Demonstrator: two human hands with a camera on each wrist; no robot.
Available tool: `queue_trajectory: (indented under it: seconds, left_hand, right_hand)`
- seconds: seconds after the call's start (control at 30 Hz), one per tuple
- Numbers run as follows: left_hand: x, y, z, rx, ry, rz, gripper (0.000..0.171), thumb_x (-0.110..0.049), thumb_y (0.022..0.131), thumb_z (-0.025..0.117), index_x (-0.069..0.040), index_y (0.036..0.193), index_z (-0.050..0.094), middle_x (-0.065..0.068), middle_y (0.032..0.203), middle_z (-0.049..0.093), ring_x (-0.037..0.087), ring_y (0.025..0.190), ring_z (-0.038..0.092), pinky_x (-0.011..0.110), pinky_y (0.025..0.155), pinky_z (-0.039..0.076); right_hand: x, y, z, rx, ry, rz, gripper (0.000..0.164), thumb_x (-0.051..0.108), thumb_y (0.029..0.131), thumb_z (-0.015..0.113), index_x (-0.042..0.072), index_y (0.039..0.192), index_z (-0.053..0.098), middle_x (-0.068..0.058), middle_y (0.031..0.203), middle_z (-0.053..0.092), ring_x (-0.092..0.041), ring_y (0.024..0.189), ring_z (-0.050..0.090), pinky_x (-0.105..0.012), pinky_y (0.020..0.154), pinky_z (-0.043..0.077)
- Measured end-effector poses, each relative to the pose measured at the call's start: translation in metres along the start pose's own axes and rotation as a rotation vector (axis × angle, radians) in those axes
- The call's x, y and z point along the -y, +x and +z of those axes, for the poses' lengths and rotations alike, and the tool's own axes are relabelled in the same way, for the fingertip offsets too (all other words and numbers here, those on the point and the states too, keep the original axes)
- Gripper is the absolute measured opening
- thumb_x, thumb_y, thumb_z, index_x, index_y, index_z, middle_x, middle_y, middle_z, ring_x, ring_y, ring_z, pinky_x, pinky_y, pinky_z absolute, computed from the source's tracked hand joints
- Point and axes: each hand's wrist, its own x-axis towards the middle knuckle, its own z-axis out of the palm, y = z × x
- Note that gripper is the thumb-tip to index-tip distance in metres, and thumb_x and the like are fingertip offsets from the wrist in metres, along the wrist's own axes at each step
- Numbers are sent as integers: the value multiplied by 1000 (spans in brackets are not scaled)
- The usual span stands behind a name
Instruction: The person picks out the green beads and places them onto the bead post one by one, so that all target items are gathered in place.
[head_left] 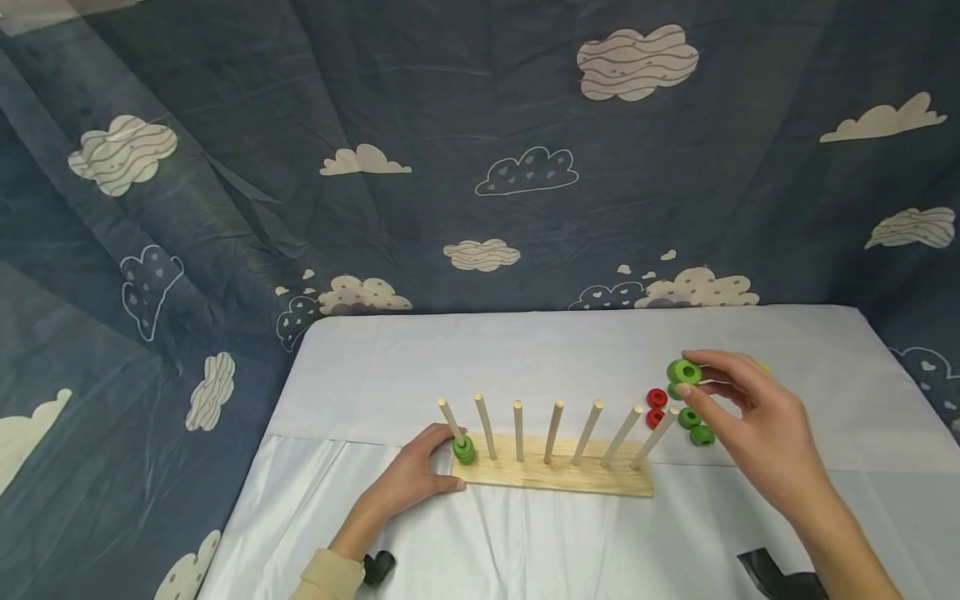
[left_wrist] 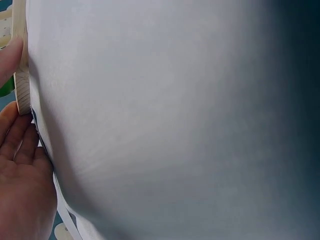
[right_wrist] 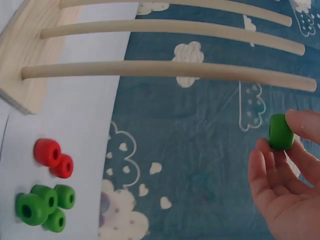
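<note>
In the head view, my right hand [head_left: 776, 429] pinches a green bead [right_wrist: 281, 132] between thumb and fingers. It holds the bead raised, off to the right of the wooden peg board [head_left: 555, 477]. My left hand [head_left: 411, 473] grips the board's left end, thumb at the front edge and fingers behind. Seven upright pegs rise from the board. Around the leftmost peg [head_left: 447, 417] sit green beads [head_left: 465, 452], low against the base; the other pegs are bare. The left wrist view catches only the board's end and part of my left hand.
Right of the board lie two red beads [right_wrist: 47, 152] and several loose green beads [right_wrist: 31, 210] on the white cloth [head_left: 525, 358]. A bit of yellow [head_left: 764, 367] peeks out behind my right hand. A dark curtain with clouds [head_left: 450, 100] hangs behind the table.
</note>
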Motion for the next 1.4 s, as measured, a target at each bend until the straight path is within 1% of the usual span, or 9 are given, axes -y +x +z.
queue_trajectory:
  seconds: [0.33, 0.5, 0.6, 0.77, 0.87, 1.03, 1.23, 1.4]
  left_hand:
    - [1, 0, 0, -2, -3, 7, 72, -30, 75, 86, -23, 139, 53, -11, 137, 51, 21, 139, 36, 49, 114, 29]
    - [2, 0, 0, 0, -7, 2, 73, -31, 76, 86, -23, 140, 52, -10, 137, 50, 22, 139, 36, 51, 114, 28]
    - [2, 0, 1, -1, -8, 1, 73, -31, 76, 86, -23, 140, 52, -9, 138, 50, 22, 139, 36, 51, 113, 28]
    - [3, 0, 1, -5, -9, -2, 73, -30, 76, 86, -23, 140, 52, -9, 137, 51, 23, 139, 37, 52, 113, 29]
    - [2, 0, 1, -5, -6, -5, 73, -29, 75, 86, -23, 140, 53, -9, 137, 51, 22, 139, 37, 51, 113, 29]
    - [3, 0, 2, -6, 4, -8, 73, -30, 75, 86, -24, 140, 52, -9, 137, 51, 23, 139, 37, 51, 113, 29]
    - [5, 1, 2, -7, 3, -8, 73, -31, 75, 86, -26, 140, 52, -10, 137, 51, 23, 139, 37, 52, 113, 29]
    - [5, 1, 2, -5, -3, -2, 73, -31, 76, 85, -25, 140, 52, -11, 137, 51, 22, 139, 37, 51, 113, 29]
  right_hand:
    - [20, 6, 1, 10, 23, -77, 50, 5, 85, 77, 14, 131, 62, 4, 121, 57, -4, 99, 55, -3, 92, 38]
    - [30, 9, 2, 33, 55, -118, 51, -1, 83, 77, 13, 129, 63, 6, 121, 58, -5, 98, 57, -6, 92, 40]
    - [35, 10, 4, 53, 63, -139, 52, -3, 82, 77, 15, 129, 63, 5, 122, 58, -7, 98, 58, -6, 91, 42]
    - [43, 13, 8, 74, 36, -161, 52, 0, 84, 76, 18, 130, 63, 5, 123, 59, -8, 100, 56, -5, 90, 41]
    - [48, 15, 11, 83, 15, -198, 50, 1, 84, 77, 18, 129, 64, 7, 122, 60, -8, 102, 54, -6, 87, 42]
    - [55, 18, 18, 116, 17, -288, 52, 1, 81, 80, 19, 128, 65, 9, 121, 61, -8, 102, 55, -13, 79, 45]
    - [66, 21, 26, 161, 60, -351, 54, 1, 79, 81, 21, 128, 65, 9, 123, 61, -7, 101, 56, -12, 85, 46]
    - [72, 24, 32, 189, 68, -378, 54, -1, 78, 81, 19, 126, 65, 10, 122, 62, -6, 101, 56, -13, 84, 48]
